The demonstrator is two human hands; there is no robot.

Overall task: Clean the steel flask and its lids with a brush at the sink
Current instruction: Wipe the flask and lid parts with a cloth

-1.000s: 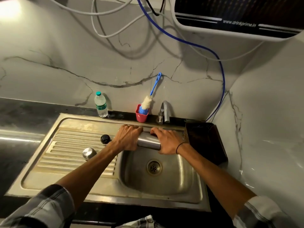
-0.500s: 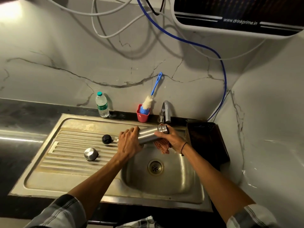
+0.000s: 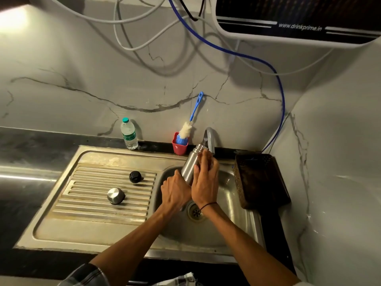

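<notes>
Two lids [image 3: 115, 195] on drainboard [image 3: 86, 205] left of basin [image 3: 231, 228]; brush [image 3: 186, 129] behind.
</notes>
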